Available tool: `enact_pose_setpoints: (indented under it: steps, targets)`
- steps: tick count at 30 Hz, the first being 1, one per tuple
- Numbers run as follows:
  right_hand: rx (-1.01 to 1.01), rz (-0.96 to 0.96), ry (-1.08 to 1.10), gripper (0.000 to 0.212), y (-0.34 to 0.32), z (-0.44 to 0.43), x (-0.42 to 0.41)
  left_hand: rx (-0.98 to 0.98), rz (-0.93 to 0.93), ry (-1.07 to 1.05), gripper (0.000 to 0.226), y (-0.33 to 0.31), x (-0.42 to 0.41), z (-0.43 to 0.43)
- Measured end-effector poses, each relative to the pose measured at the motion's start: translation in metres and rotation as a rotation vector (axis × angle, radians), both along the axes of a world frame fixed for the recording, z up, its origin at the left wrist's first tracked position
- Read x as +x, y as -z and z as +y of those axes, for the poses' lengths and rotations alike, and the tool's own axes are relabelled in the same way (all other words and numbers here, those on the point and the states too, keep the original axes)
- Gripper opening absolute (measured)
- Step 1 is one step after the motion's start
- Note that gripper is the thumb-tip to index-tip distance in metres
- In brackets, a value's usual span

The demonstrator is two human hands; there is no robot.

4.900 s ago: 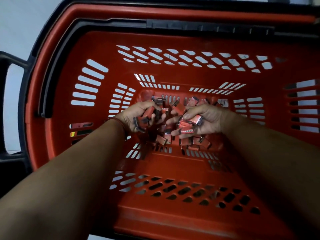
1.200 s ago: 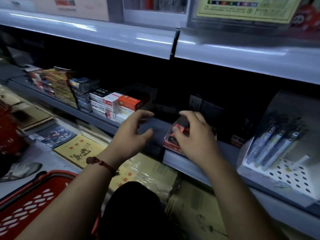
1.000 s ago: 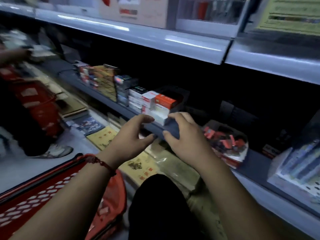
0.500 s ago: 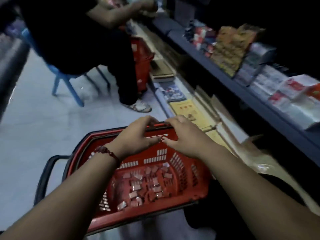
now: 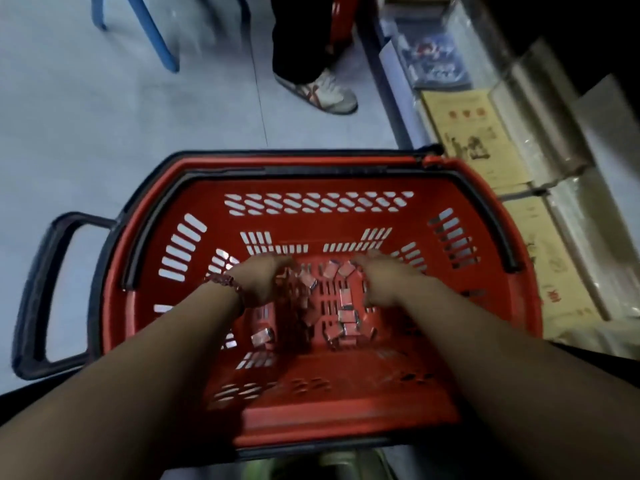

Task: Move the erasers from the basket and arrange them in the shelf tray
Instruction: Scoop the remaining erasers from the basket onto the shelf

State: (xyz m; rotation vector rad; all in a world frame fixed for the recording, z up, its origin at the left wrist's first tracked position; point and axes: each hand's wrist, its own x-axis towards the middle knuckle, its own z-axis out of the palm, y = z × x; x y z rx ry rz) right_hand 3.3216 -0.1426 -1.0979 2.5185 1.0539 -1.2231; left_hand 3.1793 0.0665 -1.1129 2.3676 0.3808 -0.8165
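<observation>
My left hand (image 5: 262, 283) and right hand (image 5: 380, 284) hang low inside the basket (image 5: 491, 258), fingers bent downward. Blur hides whether either grips anything. The erasers (image 5: 344, 318) lie scattered on the basket floor between both hands and toward its near edge, long axes pointing every way, about equally near each hand.

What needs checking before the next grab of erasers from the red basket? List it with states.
1. Small red wrapped erasers lie loose on the floor of the red slotted plastic basket: ok.
2. Left hand down among them: ok.
3. Right hand down among them: ok.
4. Either hand grips an eraser: cannot tell, blurred.
5. Shelf tray in sight: not ok, out of view.
</observation>
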Motion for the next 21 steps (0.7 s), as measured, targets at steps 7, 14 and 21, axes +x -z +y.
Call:
enact_pose_setpoints:
  steps: [7,14,21]
  targets:
    - [-0.074,-0.071,-0.272,0.110,0.068,0.015,-0.003,0.189,0.144,0.163,0.086,0.061,0.009,-0.001]
    - [0.001,-0.106,-0.419,0.107,0.105,0.028,-0.006,0.270,0.216,0.182,0.088,0.091,-0.002,0.003]
    - [-0.047,-0.125,-0.342,0.088,0.100,0.026,0.003,0.134,0.305,0.095,0.067,0.096,-0.022,0.006]
